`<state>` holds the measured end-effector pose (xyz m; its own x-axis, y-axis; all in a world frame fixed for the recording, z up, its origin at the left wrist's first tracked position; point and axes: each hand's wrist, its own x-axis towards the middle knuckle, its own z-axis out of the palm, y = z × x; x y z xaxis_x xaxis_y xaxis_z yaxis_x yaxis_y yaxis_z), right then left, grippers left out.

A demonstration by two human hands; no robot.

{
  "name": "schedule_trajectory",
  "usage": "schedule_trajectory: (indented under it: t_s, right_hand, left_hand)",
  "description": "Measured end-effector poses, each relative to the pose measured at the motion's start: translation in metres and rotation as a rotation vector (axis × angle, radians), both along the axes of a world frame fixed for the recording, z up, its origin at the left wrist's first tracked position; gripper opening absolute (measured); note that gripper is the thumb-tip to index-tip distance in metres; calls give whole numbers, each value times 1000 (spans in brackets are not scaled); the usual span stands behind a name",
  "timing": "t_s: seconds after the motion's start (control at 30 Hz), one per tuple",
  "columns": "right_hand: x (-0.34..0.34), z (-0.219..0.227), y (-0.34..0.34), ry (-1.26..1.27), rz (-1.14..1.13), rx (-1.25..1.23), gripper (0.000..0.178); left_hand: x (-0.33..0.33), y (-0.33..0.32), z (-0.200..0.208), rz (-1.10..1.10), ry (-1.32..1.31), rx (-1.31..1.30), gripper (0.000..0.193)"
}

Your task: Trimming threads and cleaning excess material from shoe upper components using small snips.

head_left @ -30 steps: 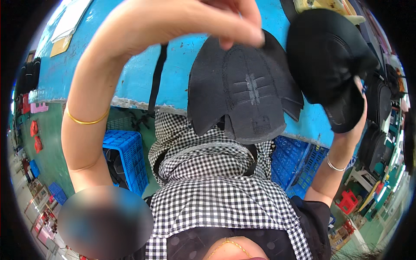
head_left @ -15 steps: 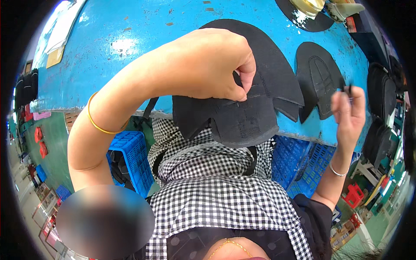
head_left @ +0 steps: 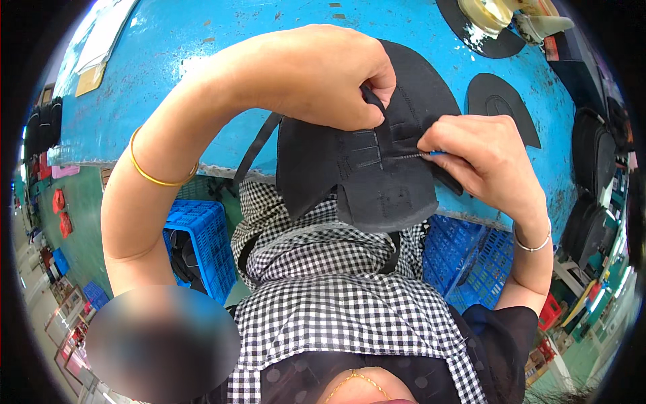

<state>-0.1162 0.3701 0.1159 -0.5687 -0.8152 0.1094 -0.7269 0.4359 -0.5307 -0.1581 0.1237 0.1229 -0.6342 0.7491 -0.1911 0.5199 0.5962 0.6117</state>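
Centrally, the black panel [head_left: 360, 165] lies between and beneath both hands, on the blue table [head_left: 410, 23], its lower end overhanging the near edge. It is matte, stitched and notched at lower left. The left hand [head_left: 346, 77] pinches a black strip [head_left: 374, 99] between thumb and forefinger; the right hand [head_left: 491, 155], fingertips closed, grips a slim, partly hidden implement [head_left: 436, 153] at the panel's right side.

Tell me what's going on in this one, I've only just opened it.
A person is working with both hands on a black panel at the edge of a blue table. The left hand pinches a black strip above the panel. The right hand has a slim item between its fingers, against the panel; most of it is hidden. A smaller black piece lies beyond the right hand.
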Motion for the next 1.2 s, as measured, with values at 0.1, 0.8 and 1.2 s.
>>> schedule_trajectory:
  t_s: [0.1, 0.8, 1.2]
  right_hand:
    - [-1, 3, -7, 127, -89, 144, 19]
    - [44, 9, -48, 224, -171, 237, 33]
    - [28, 11, 9, -237, -800, -269, 29]
  left_hand:
    - [-4, 3, 7, -33, -7, -74, 17]
    - [-18, -34, -4, 368, -568, 570, 12]
    - [-11, -52, 44, 464, -121, 578, 14]
